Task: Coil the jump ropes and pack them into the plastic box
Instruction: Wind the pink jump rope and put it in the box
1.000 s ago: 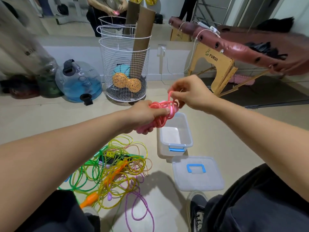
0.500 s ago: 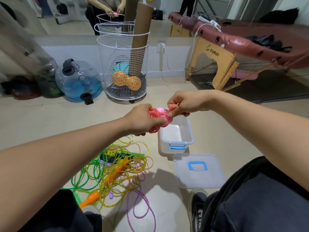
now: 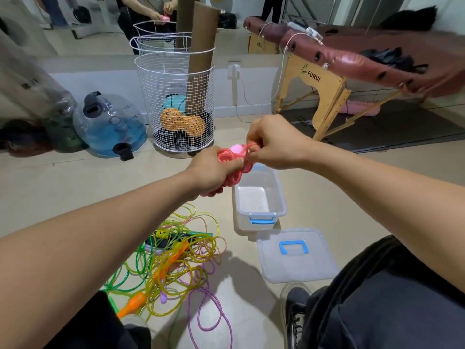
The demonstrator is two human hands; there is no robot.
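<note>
Beige floor [image 3: 75,187], mirrored wall [image 3: 75,26]

- The pink jump rope [image 3: 232,170] looks like glossy, smooth plastic cord.
- The loose ropes [image 3: 176,258] on the floor are translucent, shiny plastic in yellow, green and purple.
- The box [image 3: 259,197] is cloudy, semi-clear plastic with a smooth blue plastic clasp.
- Its lid [image 3: 297,255] has the same frosted plastic look, with a blue handle.
- The basket [image 3: 176,102] is white coated wire mesh.
- The tube [image 3: 198,41] in it is matt brown cardboard.
- The water jug [image 3: 110,127] is clear, glossy plastic.
- The massage table [image 3: 324,79] has pale wooden legs and shiny maroon leather-like padding.
- The floor [image 3: 75,187] is smooth, matt beige.
</note>
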